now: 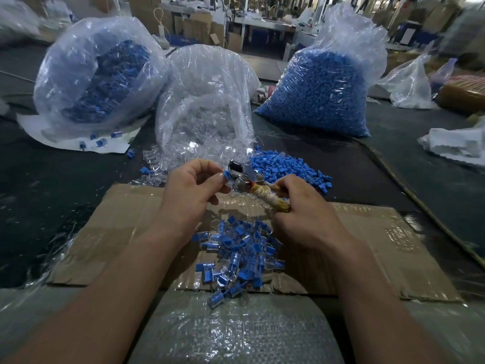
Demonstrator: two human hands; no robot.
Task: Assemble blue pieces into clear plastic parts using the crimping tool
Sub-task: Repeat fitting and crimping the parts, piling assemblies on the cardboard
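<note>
currently my left hand (pixel 193 190) pinches a blue piece (pixel 225 176) just beside the metal head of the crimping tool (pixel 242 183); my right hand (pixel 301 208) is clamped round its wrapped handle, above the pile of assembled parts (pixel 236 254) on the cardboard (pixel 367 232).

A blue piece (pixel 225 176) sat pinched in the left hand (pixel 194 191) just beside the metal head of the crimping tool (pixel 256 190) — its handle wrapped in pale cloth, held by the right hand (pixel 301 214) — above a heap of joined blue-and-clear parts (pixel 241 250).
</note>
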